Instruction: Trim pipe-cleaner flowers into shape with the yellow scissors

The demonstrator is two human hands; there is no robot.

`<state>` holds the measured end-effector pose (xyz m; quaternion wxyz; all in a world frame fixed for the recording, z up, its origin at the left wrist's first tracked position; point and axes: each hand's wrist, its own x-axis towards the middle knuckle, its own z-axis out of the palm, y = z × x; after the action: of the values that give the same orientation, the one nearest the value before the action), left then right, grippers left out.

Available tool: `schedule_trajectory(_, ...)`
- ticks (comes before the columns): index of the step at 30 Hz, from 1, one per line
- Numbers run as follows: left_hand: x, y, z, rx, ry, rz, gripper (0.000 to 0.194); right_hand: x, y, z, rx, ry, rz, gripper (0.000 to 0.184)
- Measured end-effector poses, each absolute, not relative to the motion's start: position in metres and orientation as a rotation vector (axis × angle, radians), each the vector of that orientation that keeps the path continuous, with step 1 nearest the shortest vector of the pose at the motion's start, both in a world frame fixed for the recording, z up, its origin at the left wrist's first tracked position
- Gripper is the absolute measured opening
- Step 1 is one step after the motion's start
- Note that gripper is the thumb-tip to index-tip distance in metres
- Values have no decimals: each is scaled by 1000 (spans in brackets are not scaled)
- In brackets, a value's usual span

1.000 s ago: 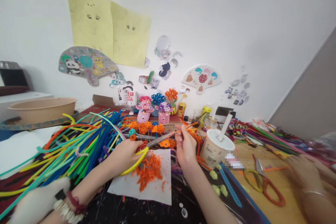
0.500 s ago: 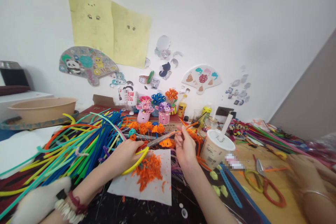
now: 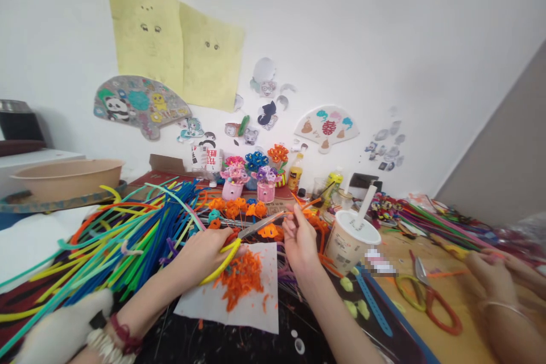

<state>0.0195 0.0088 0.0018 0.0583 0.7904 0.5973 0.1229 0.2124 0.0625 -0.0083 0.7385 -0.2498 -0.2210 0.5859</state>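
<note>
My left hand (image 3: 207, 250) is closed round a pair of scissors (image 3: 225, 264) with yellow and red handles. The scissor blades reach up and right to the fingertips of my right hand (image 3: 302, 242). Between those fingertips is a thin orange pipe cleaner (image 3: 314, 203), pinched right by the blade tips. Below the scissors, a heap of orange fuzz clippings (image 3: 241, 281) lies on a white sheet of paper (image 3: 268, 317). Just behind the blades are several orange pipe-cleaner flowers (image 3: 232, 209).
Loose pipe cleaners (image 3: 145, 239) pile up on the left. A lidded cup with a straw (image 3: 350, 242) stands right of my right hand. Other scissors (image 3: 443, 310) rest on the wooden table beside a co-worker's hands (image 3: 490, 278). Potted pipe-cleaner flowers (image 3: 265, 190) line the back.
My hands, the scissors and the orange pipe cleaner stay nearly in place. On the right, the co-worker's hands have shifted slightly, and the whole view has slid a little.
</note>
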Motion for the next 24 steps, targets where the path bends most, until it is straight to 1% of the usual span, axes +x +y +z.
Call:
schedule_trajectory(8, 23, 8, 4, 2407, 1836, 341, 44, 210, 62, -10, -563, -517, 1281, 20)
schedule_trajectory(19, 19, 9, 3, 2422, 1836, 344, 51, 214, 64, -11, -565, -580, 1265, 25)
schedule_trajectory(24, 19, 9, 2, 2422, 1794, 363, 49, 213, 64, -11, -547, -579, 1264, 25)
